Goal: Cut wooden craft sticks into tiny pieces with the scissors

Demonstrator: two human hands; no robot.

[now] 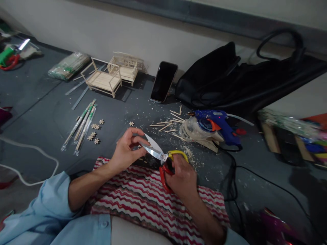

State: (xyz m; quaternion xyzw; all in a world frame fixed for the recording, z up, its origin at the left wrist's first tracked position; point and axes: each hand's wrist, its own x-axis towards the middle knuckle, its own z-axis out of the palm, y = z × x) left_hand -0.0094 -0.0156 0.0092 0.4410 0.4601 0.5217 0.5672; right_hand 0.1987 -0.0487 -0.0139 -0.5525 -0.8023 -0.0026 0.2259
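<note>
Right grip (182, 178) apparently clasps scissors (157, 152).

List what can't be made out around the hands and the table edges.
Head view:
- Whether the left hand pinches anything at the scissors blades: too small, fingers cover it.
- Scissors handles: partly hidden by right hand.
- Colourful packets at right: blurred.
- Red-green tool top left: cut by edge.
</note>
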